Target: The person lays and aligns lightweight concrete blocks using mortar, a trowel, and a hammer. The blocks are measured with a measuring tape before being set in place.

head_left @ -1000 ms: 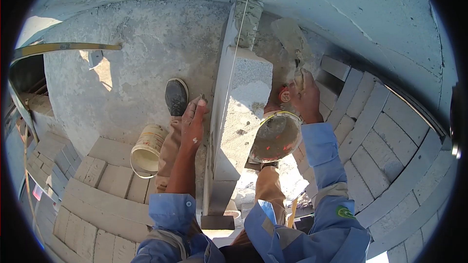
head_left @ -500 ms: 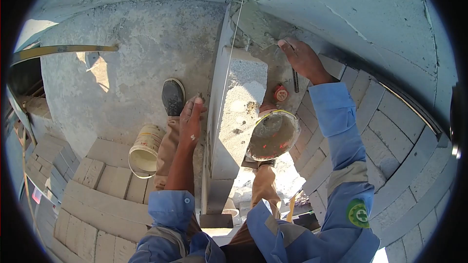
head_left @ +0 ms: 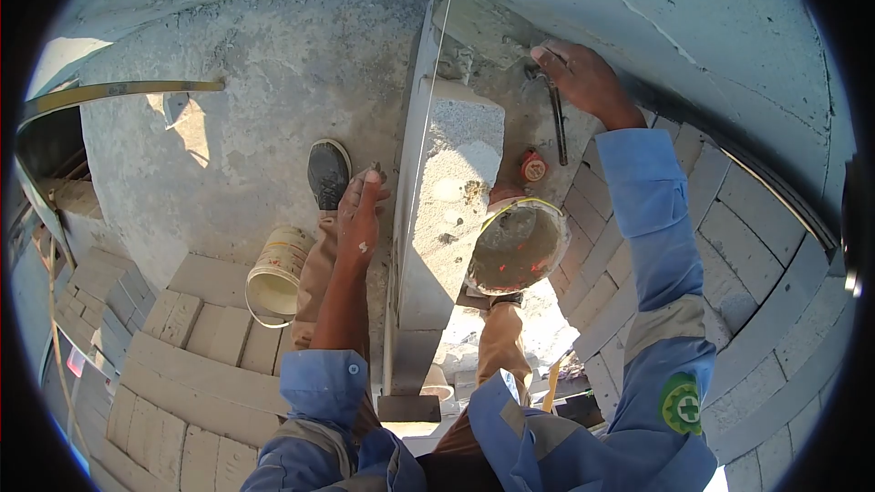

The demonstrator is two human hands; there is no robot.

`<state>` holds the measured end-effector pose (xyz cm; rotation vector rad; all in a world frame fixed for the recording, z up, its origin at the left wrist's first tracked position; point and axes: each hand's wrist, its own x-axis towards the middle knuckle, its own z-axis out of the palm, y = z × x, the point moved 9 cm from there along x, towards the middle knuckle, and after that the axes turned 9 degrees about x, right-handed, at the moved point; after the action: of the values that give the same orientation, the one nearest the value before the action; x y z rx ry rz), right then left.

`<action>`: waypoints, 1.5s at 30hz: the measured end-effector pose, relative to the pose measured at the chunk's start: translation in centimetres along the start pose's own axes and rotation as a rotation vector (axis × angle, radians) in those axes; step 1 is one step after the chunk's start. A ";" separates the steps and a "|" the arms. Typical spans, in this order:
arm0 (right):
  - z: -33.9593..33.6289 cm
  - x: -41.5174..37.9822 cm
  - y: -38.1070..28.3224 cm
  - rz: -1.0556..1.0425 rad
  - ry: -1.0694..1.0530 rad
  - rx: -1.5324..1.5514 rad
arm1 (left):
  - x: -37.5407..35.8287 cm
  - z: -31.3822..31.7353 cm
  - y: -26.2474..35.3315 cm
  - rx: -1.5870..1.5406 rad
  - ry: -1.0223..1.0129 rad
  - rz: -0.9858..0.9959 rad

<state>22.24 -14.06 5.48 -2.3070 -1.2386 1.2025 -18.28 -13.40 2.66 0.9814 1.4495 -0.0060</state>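
Note:
My right hand (head_left: 583,77) is closed around what looks like the handle of a trowel, its grey blade (head_left: 488,32) hard to tell from the mortar at the wall corner. Just below that hand lies a dark long-handled tool (head_left: 558,123). My left hand (head_left: 360,210) is pinched, with a small grey lump (head_left: 376,168) at its fingertips, left of the low block wall (head_left: 456,159). A taut string (head_left: 441,46) runs along this wall. Right of it stands a bucket (head_left: 556,251) with wet grey mortar inside.
A small red round object (head_left: 533,166) is beside the mortar bucket. A pale bucket (head_left: 278,264) leans near my left leg. Stacked blocks (head_left: 173,364) fill the lower left, and more blocks (head_left: 743,237) the right. A curved metal strip (head_left: 137,89) juts in at left.
My right hand has moved slightly right and up, away from the block wall, uncovering more of the dark tool. My left hand stays nearly where it was.

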 end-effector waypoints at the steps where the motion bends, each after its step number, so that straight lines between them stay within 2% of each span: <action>1: -0.3 0.3 0.2 -0.012 0.008 -0.025 | 0.1 0.0 0.0 0.001 -0.001 0.001; 5: 0.5 -0.7 0.6 -0.073 -0.052 -0.061 | 0.6 0.1 -0.7 -0.020 -0.015 -0.001; 7: 0.6 -2.7 -1.4 0.039 -0.162 -0.136 | 0.6 0.2 -0.5 -0.025 -0.017 0.003; 8: 0.8 -3.0 -1.3 0.038 -0.158 -0.136 | 0.6 0.2 -0.2 -0.010 -0.019 0.005; 10: 0.6 -3.2 -1.7 -0.047 -0.023 -0.300 | 0.5 0.2 0.3 0.012 -0.020 0.008; 17: -0.6 -3.9 -0.5 0.043 0.036 -0.371 | 1.0 0.0 -0.1 0.028 -0.027 0.021; 19: -1.8 -4.9 -1.4 -0.085 0.206 -0.312 | 1.3 0.1 0.0 0.012 -0.024 0.007; 23: -0.7 -4.5 -2.9 -0.102 0.157 -0.226 | 0.7 0.3 1.1 0.065 -0.018 0.038; 26: 0.7 -2.8 -3.4 -0.147 0.058 -0.334 | 1.0 0.5 0.8 0.066 -0.019 0.051; 28: 0.7 -1.8 -1.9 -0.037 0.009 -0.415 | 1.2 0.4 0.5 0.043 -0.021 0.042; 32: -2.2 -2.3 -0.9 -0.003 0.128 -0.402 | 0.8 0.2 1.1 0.065 -0.013 0.027; 38: -0.8 -2.8 -2.3 -0.182 0.135 -0.234 | 1.2 0.0 0.9 0.066 -0.021 0.026; 40: 1.0 -1.8 -2.2 -0.102 -0.099 -0.448 | 1.5 0.0 0.2 0.057 -0.033 -0.007; 43: -0.3 -1.4 -1.1 -0.160 0.004 -0.485 | 1.9 -0.1 0.1 0.015 -0.025 0.030; 45: -2.1 -1.8 -0.3 -0.119 0.063 -0.452 | 1.8 -0.3 0.2 0.027 -0.017 0.013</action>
<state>23.16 -15.01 7.93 -2.4995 -1.7429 0.8701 -18.06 -12.12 1.37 1.0102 1.4310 -0.0246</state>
